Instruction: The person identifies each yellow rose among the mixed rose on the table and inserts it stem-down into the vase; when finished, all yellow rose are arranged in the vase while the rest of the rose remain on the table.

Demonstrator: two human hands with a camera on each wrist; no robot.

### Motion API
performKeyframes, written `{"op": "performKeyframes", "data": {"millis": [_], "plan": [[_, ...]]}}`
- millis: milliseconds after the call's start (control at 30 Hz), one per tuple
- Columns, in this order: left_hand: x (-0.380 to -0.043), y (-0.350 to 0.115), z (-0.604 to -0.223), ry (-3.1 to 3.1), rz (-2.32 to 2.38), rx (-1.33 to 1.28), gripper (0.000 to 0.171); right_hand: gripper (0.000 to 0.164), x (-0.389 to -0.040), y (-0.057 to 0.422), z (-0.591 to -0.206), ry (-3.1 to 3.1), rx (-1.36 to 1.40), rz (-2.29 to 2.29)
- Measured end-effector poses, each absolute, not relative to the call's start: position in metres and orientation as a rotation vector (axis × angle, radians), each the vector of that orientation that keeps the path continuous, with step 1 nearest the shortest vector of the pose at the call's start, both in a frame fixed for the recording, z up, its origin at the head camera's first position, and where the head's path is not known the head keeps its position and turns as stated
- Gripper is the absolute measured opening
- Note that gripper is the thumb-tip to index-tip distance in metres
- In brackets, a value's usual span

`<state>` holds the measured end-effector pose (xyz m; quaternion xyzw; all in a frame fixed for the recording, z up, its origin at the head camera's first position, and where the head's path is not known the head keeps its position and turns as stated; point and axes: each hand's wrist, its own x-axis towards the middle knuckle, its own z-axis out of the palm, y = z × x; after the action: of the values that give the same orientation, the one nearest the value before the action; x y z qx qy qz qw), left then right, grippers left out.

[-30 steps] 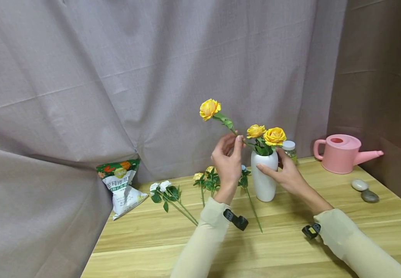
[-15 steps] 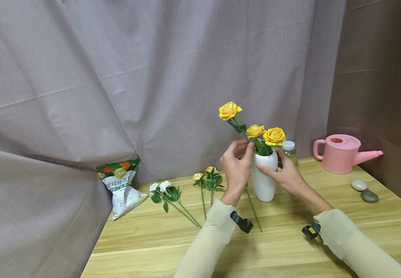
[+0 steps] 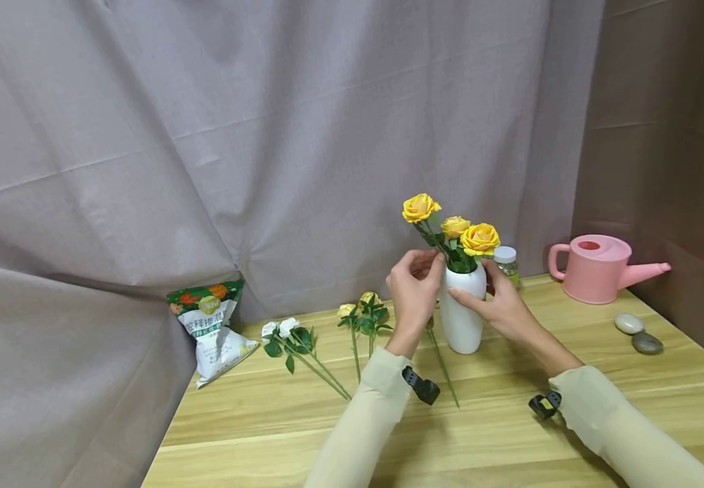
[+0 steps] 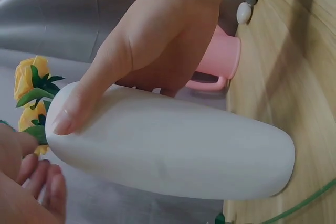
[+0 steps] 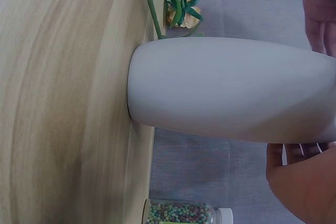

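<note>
A white vase (image 3: 463, 318) stands upright on the table, two yellow roses (image 3: 480, 239) in its mouth. With thumb and fingers, my left hand (image 3: 414, 288) pinches the stem of a third yellow rose (image 3: 420, 207) right at the vase's rim; the bloom leans left, higher than the others. My right hand (image 3: 503, 308) grips the vase near its top, thumb on the front, as the left wrist view also shows. That rose's lower stem is hidden by hand and vase.
White roses (image 3: 280, 329), pale yellow roses (image 3: 360, 308) and a loose green stem (image 3: 446, 369) lie left of the vase. A bag (image 3: 211, 332) stands far left. Behind the right hand is a bead jar (image 3: 506, 264); further right are a pink watering can (image 3: 598, 270) and two stones (image 3: 638, 333).
My left hand has moved right to the vase's rim, bringing the third rose over and then lower beside the other two. My right hand has kept its grip on the vase.
</note>
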<state>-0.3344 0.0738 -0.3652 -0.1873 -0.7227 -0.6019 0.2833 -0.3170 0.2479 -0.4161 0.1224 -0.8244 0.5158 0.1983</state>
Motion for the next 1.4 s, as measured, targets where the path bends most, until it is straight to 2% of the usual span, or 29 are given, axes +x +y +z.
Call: {"op": "performKeyframes", "data": {"millis": [233, 500, 833, 1400], "plan": [[-0.338, 0.075, -0.358, -1.810, -1.698, -0.536, 0.026, 0.066, -0.317, 0.248, -0.417, -2.314, 0.328, 1.446], [-0.339, 0.077, -0.355, -1.900, -1.617, -0.513, 0.014, 0.066, -0.317, 0.248, -0.417, -2.318, 0.327, 1.446], [-0.343, 0.081, -0.357, -1.922, -1.628, -0.502, 0.018, 0.067, -0.317, 0.247, -0.416, -2.312, 0.340, 1.460], [-0.342, 0.091, -0.367, -2.015, -1.486, -0.438, 0.010, 0.072, -0.318, 0.250, -0.418, -2.315, 0.356, 1.429]]}}
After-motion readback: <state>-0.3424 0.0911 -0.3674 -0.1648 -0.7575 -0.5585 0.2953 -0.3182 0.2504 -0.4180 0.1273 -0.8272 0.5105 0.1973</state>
